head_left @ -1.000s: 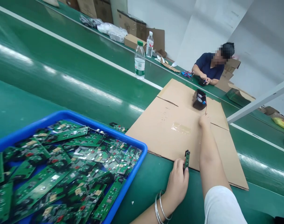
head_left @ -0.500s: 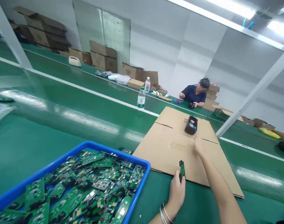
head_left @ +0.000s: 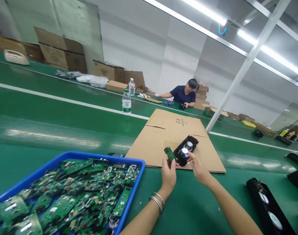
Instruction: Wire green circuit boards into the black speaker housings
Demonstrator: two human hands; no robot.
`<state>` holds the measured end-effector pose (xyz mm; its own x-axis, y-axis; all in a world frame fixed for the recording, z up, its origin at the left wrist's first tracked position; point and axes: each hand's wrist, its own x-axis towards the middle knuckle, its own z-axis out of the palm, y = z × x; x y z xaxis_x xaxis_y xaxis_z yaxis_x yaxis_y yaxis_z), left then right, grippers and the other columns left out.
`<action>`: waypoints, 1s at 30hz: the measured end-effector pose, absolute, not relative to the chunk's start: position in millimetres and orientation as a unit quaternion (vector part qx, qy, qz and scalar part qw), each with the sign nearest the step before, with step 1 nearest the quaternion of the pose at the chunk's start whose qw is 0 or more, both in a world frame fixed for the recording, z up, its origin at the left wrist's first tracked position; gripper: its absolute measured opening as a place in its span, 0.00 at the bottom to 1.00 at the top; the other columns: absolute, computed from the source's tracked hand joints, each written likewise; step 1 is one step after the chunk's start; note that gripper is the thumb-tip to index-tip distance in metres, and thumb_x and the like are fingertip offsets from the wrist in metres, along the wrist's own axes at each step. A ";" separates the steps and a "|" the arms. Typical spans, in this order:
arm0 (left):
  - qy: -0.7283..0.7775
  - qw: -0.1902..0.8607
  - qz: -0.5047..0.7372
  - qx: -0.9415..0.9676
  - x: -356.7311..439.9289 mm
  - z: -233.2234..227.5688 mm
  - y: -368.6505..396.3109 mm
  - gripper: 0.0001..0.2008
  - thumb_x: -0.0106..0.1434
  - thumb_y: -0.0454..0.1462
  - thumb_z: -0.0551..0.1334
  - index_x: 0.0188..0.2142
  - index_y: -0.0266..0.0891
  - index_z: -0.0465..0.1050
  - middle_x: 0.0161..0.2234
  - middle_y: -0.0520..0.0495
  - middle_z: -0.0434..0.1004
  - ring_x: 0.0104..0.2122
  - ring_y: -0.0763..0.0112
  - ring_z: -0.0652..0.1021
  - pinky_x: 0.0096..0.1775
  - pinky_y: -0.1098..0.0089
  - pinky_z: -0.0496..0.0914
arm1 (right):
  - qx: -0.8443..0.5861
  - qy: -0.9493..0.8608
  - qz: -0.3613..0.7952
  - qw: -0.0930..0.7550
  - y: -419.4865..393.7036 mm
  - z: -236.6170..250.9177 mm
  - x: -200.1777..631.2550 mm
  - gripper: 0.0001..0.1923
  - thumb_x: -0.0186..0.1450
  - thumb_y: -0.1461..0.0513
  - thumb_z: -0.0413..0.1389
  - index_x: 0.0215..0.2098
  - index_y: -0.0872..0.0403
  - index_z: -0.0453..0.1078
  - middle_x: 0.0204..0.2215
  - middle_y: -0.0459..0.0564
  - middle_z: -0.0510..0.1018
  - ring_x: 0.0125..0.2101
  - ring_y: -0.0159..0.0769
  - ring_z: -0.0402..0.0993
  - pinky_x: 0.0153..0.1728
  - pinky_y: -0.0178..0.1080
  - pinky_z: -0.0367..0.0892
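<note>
My left hand point(head_left: 168, 175) holds a small green circuit board point(head_left: 169, 153) upright between its fingers. My right hand point(head_left: 198, 167) grips the near end of a black speaker housing point(head_left: 186, 150) with two round speakers inside. Housing and board are held close together above the near edge of a flattened cardboard sheet point(head_left: 163, 137). Silver bangles circle my left wrist.
A blue tray point(head_left: 68, 156) piled with several green circuit boards sits at lower left. Another black speaker housing point(head_left: 268, 207) lies at lower right. A water bottle point(head_left: 126, 102) stands beyond the cardboard. A co-worker point(head_left: 182, 94) sits at the far side, with cardboard boxes point(head_left: 60, 49) behind.
My right hand pulled the black housing from the far part of the cardboard toward me and lifted it. My left hand raised the small board beside it. The camera tilted up.
</note>
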<state>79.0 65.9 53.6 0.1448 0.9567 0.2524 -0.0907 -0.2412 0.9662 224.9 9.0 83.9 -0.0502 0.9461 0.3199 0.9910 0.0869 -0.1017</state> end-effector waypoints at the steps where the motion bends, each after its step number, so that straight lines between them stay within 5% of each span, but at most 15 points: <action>1: 0.364 0.481 0.525 0.601 69.8 64.4 66.0 0.10 0.62 0.42 0.44 0.35 0.40 0.57 0.27 0.46 0.72 0.29 0.66 0.75 0.33 0.67 0.70 | -0.680 -0.712 -0.100 0.144 8.6 84.5 231.7 0.23 0.65 0.69 0.38 0.58 0.54 0.50 0.51 0.54 0.64 0.48 0.33 0.63 0.47 0.38 0.62; 7: 0.342 0.372 0.362 0.783 -26.2 95.9 81.5 0.04 0.52 0.33 0.56 0.26 0.41 0.69 0.25 0.48 0.74 0.30 0.62 0.75 0.35 0.67 0.68 | -0.708 -0.685 -0.154 0.075 38.0 69.2 272.3 0.10 0.60 0.68 0.52 0.39 0.52 0.70 0.43 0.53 0.72 0.46 0.46 0.61 0.46 0.50 0.54; 10: 0.390 0.303 0.275 0.825 -90.3 90.8 91.9 0.11 0.48 0.26 0.53 0.24 0.40 0.71 0.27 0.45 0.75 0.33 0.58 0.76 0.39 0.62 0.68 | -0.686 -0.705 -0.169 0.063 46.9 65.0 275.9 0.04 0.60 0.66 0.54 0.32 0.53 0.71 0.35 0.53 0.75 0.42 0.45 0.62 0.46 0.51 0.48; 15: 0.454 0.210 0.150 0.853 -161.8 95.0 116.2 0.26 0.46 0.22 0.50 0.42 0.37 0.72 0.48 0.41 0.71 0.51 0.56 0.68 0.52 0.58 0.60 | -0.621 -0.763 -0.168 0.060 31.9 68.3 258.4 0.02 0.59 0.66 0.57 0.28 0.53 0.70 0.29 0.48 0.74 0.37 0.38 0.62 0.43 0.43 0.48; 22: 0.490 0.145 0.061 0.857 -125.9 97.0 209.6 0.13 0.62 0.31 0.54 0.46 0.33 0.67 0.49 0.41 0.69 0.51 0.62 0.68 0.52 0.55 0.61 | -0.600 -0.774 -0.166 0.115 -41.3 53.3 192.7 0.06 0.58 0.68 0.54 0.25 0.53 0.64 0.23 0.44 0.70 0.30 0.34 0.59 0.38 0.40 0.48; 30: 0.486 0.187 -0.084 0.849 -84.6 69.2 277.6 0.11 0.61 0.40 0.58 0.39 0.33 0.69 0.39 0.47 0.73 0.37 0.67 0.74 0.39 0.62 0.70 | -0.653 -0.723 -0.129 0.186 -91.5 36.7 149.1 0.05 0.57 0.68 0.53 0.28 0.52 0.62 0.25 0.45 0.69 0.29 0.36 0.62 0.36 0.41 0.58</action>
